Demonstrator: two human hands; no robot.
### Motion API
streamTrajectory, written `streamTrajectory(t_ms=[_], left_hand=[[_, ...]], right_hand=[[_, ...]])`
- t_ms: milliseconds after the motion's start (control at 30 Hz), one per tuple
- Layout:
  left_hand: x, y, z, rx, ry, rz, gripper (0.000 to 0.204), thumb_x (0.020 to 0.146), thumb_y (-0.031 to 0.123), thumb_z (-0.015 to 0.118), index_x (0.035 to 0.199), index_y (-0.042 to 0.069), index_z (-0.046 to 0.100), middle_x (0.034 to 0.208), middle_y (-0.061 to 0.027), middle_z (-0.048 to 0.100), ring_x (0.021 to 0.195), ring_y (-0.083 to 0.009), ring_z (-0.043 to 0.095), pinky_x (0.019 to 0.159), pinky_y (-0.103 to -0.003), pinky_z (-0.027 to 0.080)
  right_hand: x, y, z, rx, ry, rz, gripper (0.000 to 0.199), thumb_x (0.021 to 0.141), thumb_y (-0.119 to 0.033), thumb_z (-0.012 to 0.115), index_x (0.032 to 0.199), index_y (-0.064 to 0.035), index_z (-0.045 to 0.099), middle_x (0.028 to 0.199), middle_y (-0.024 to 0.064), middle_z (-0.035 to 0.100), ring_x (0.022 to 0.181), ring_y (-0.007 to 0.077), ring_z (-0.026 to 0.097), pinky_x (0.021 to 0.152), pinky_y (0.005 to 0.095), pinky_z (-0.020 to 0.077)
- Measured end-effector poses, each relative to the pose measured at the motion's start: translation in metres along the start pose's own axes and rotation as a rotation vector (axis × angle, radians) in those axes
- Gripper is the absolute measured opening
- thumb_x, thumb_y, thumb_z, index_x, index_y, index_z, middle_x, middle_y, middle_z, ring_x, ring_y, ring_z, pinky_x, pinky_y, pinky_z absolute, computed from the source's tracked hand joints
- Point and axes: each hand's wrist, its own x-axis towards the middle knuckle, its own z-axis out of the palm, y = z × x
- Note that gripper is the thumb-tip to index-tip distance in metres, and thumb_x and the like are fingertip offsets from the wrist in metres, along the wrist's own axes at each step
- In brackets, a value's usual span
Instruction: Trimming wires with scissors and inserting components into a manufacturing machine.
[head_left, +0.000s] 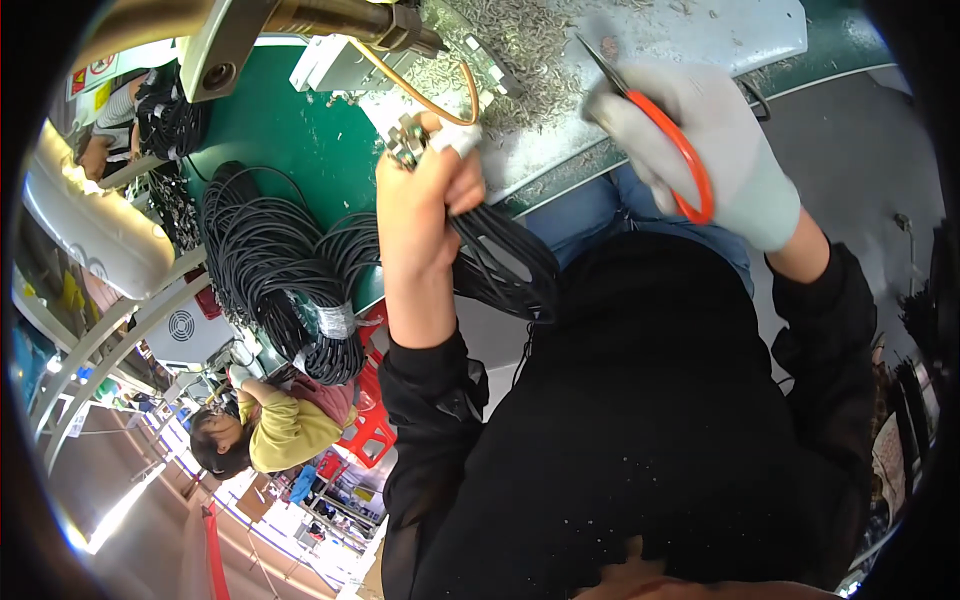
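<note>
My bare left hand [430, 190] is closed around a bundle of black cables [505, 262]. Their metal connector ends [405, 142] stick out above the fist, and the cable loops hang down beside my lap. White wrapping covers one fingertip. In my right hand [700, 140], which wears a pale glove, is a pair of red-handled scissors [690, 175]. Its thin dark tip [600, 62] points up and to the left, apart from the cables. The gloved fingers are partly blurred.
Metal scraps [530, 60] litter the pale work plate [700, 35]. A machine fixture with a brass-coloured tube [345, 22] stands at the upper left. Large black cable coils [275, 250] lie on the green table [320, 150]. A co-worker in yellow [295, 430] sits farther left.
</note>
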Motion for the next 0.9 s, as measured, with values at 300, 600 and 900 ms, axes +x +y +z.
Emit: streamTrajectory(t_ms=[300,600,900], left_hand=[[0.048,0.020,-0.002,0.130,-0.193,-0.020,0.006,0.085,0.001,0.058,0.084,0.000,0.051,0.060,0.0002,0.044,0.046,-0.0073,0.038,0.042,-0.022,0.030],[0.050,0.028,-0.007,0.450,-0.192,0.146,0.021,0.084,0.013,0.069,0.078,0.001,0.052,0.058,-0.0015,0.048,0.047,-0.0093,0.043,0.042,-0.023,0.033],[0.043,0.027,-0.008,0.589,-0.095,0.040,0.026,0.085,0.021,0.070,0.076,0.002,0.055,0.058,-0.0012,0.050,0.050,-0.0092,0.046,0.046,-0.023,0.036]], right_hand=[[0.109,0.014,0.001,-0.387,0.388,-1.184,0.035,0.082,-0.029,0.063,0.071,0.0030,0.055,0.062,0.0204,0.053,0.062,0.0381,0.056,0.057,0.0425,0.0433],[0.098,-0.018,-0.010,-0.109,-0.121,-0.470,0.036,0.085,-0.029,0.061,0.074,0.0049,0.058,0.060,0.0208,0.056,0.057,0.0319,0.060,0.053,0.0383,0.0451],[0.116,0.011,0.008,-0.410,0.221,-1.353,0.026,0.091,-0.022,0.054,0.075,-0.0003,0.056,0.048,0.0027,0.046,0.038,0.0088,0.047,0.038,0.0234,0.0378]])
